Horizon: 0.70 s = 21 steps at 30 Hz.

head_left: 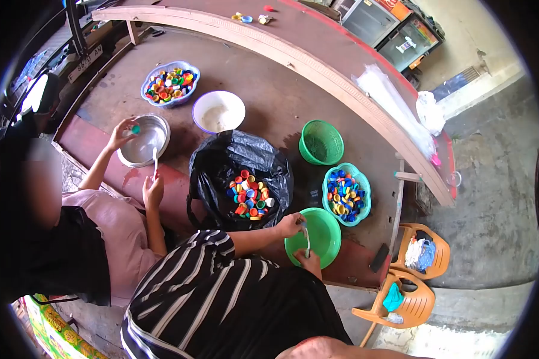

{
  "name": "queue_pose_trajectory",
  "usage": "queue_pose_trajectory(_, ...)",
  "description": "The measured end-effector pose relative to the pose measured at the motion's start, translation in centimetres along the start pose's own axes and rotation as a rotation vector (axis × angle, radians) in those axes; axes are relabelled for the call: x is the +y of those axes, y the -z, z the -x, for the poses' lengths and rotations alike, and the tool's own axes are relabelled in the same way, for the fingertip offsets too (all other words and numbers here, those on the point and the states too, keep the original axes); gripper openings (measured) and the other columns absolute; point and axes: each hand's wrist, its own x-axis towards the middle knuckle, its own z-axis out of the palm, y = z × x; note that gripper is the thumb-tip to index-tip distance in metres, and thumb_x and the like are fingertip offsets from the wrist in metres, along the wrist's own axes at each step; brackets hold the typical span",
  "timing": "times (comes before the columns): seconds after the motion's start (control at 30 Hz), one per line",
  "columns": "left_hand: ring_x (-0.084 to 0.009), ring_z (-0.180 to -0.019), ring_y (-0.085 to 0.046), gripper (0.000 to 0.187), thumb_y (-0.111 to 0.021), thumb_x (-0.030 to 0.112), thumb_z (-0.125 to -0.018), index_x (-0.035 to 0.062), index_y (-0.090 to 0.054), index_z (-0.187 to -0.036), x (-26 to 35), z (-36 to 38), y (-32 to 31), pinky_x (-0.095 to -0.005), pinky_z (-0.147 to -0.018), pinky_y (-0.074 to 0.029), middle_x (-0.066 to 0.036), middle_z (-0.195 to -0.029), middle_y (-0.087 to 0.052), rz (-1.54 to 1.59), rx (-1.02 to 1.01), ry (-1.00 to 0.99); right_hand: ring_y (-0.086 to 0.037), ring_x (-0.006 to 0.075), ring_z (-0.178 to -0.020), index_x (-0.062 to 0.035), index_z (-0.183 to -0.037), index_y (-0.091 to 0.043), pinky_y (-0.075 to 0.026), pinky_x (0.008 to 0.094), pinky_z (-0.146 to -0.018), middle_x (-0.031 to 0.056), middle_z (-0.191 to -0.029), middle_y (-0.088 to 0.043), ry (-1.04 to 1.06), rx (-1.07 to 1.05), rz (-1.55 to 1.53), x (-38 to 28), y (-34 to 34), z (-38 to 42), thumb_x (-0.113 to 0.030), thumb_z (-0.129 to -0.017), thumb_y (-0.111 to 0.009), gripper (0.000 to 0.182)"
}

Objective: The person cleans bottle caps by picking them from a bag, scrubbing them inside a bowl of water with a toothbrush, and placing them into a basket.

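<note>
My left hand (290, 225) is over the rim of a bright green basin (331, 239), its fingers pinched together. Whatever they pinch is too small to make out. Lower down, my right hand (308, 261) grips a slim white toothbrush (308, 238), whose upper end meets my left fingertips. Beside my left arm lies an open black plastic bag (239, 149) holding many coloured bottle caps (250, 196). Right of the basin, a turquoise scalloped bowl (366, 206) contains mostly blue and yellow caps (345, 192).
At left a co-worker holds a green cap (136, 129) and a toothbrush (156, 157) over a metal bowl (164, 134). Behind stand a white bowl (233, 105), a green basket (321, 142) and a light-blue bowl (188, 99) of caps. Orange chairs (416, 311) stand right of the table.
</note>
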Motion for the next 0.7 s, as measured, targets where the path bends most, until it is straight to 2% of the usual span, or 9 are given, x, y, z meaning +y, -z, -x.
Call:
queue_pose_trajectory(0.03, -0.0238, -0.080, -0.068, 0.027, -0.066, 0.010, -0.080, 0.0033, -0.061, -0.105, 0.2, 0.1, 0.0, -0.0350, -0.069, -0.053, -0.015, -0.086, -0.067, 0.011, -0.003, 0.027, -0.055, 0.0158, -0.064, 0.0006, -0.100, -0.064, -0.045, 0.0317, -0.061, 0.0061, -0.076, -0.062, 0.033, -0.006, -0.023, 0.7, -0.3, 0.7, -0.033, -0.082, -0.072, 0.039)
queue_pose_trajectory(0.13, -0.0310, -0.083, -0.068, 0.025, -0.064, 0.010, -0.076, 0.0032, -0.062, -0.101, 1.3, 0.1, 0.0, -0.0393, -0.074, -0.054, -0.018, -0.088, -0.067, 0.065, -0.022, 0.095, -0.058, 0.0182, -0.071, -0.0001, -0.108, -0.061, -0.046, 0.0342, -0.067, 0.0089, -0.081, -0.062, -0.102, 0.070, -0.138, 1.6, -0.6, 0.2, -0.029, -0.084, -0.069, 0.038)
queue_pose_trajectory(0.23, -0.0317, -0.085, -0.068, 0.027, -0.063, 0.009, -0.076, 0.0031, -0.062, -0.103, 1.8, 0.3, -0.1, -0.0400, -0.074, -0.053, -0.019, -0.089, -0.067, 0.029, -0.045, 0.061, -0.062, 0.0269, -0.078, -0.0003, -0.115, -0.058, -0.046, 0.0382, -0.070, 0.0145, -0.084, -0.062, 0.053, 0.305, 0.047, 3.1, -0.4, -0.8, -0.024, -0.086, -0.064, 0.038)
queue_pose_trajectory(0.37, -0.0356, -0.085, -0.066, 0.028, -0.061, 0.008, -0.076, 0.0027, -0.061, -0.104, 2.3, 0.5, -1.1, -0.0429, -0.074, -0.052, -0.021, -0.089, -0.066, -0.026, -0.045, 0.021, -0.060, 0.0386, -0.094, -0.0008, -0.123, -0.054, -0.046, 0.0448, -0.079, 0.0216, -0.099, -0.062, 0.070, 0.347, 0.311, 2.8, 0.9, -1.9, -0.019, -0.089, -0.056, 0.038)
queue_pose_trajectory(0.43, -0.0379, -0.085, -0.064, 0.025, -0.060, 0.008, -0.077, 0.0018, -0.060, -0.101, 0.8, 0.0, -2.4, -0.0448, -0.074, -0.051, -0.023, -0.088, -0.065, -0.094, -0.022, -0.124, -0.058, 0.0417, -0.102, -0.0024, -0.130, -0.050, -0.046, 0.0477, -0.085, 0.0243, -0.113, -0.060, 0.017, 0.360, 0.477, 0.9, 1.2, -1.2, -0.020, -0.092, -0.051, 0.041)
queue_pose_trajectory(0.47, -0.0390, -0.084, -0.064, 0.024, -0.059, 0.007, -0.077, 0.0013, -0.060, -0.100, -0.2, -0.2, -3.1, -0.0457, -0.074, -0.051, -0.024, -0.088, -0.065, -0.129, -0.010, -0.195, -0.058, 0.0416, -0.101, -0.0032, -0.130, -0.050, -0.046, 0.0481, -0.085, 0.0242, -0.112, -0.060, -0.025, 0.268, 0.521, 0.8, 1.3, -1.4, -0.020, -0.093, -0.049, 0.041)
queue_pose_trajectory(0.53, -0.0397, -0.083, -0.063, 0.022, -0.058, 0.008, -0.077, 0.0008, -0.059, -0.097, -0.7, -0.3, -3.8, -0.0467, -0.073, -0.050, -0.024, -0.086, -0.064, -0.165, -0.022, -0.172, -0.059, 0.0414, -0.100, -0.0047, -0.132, -0.050, -0.046, 0.0489, -0.084, 0.0240, -0.111, -0.060, -0.109, 0.086, 0.603, 0.8, 1.3, -1.3, -0.021, -0.094, -0.047, 0.041)
queue_pose_trajectory(0.63, -0.0386, -0.079, -0.064, 0.022, -0.062, 0.009, -0.075, 0.0002, -0.058, -0.094, -1.1, -0.8, -3.9, -0.0464, -0.072, -0.051, -0.023, -0.084, -0.064, -0.195, -0.029, -0.177, -0.059, 0.0423, -0.095, -0.0024, -0.125, -0.055, -0.047, 0.0476, -0.080, 0.0220, -0.101, -0.063, -0.016, 0.366, 0.492, -1.3, 0.5, 0.3, -0.019, -0.093, -0.048, 0.037)
queue_pose_trajectory(0.7, -0.0375, -0.078, -0.064, 0.026, -0.066, 0.011, -0.073, 0.0006, -0.059, -0.096, -0.7, -0.6, -3.3, -0.0457, -0.071, -0.051, -0.021, -0.084, -0.065, -0.167, -0.062, -0.147, -0.058, 0.0422, -0.096, -0.0043, -0.128, -0.054, -0.046, 0.0489, -0.081, 0.0227, -0.107, -0.061, 0.106, 0.300, 0.383, -1.7, 0.7, 1.3, -0.021, -0.094, -0.046, 0.038)
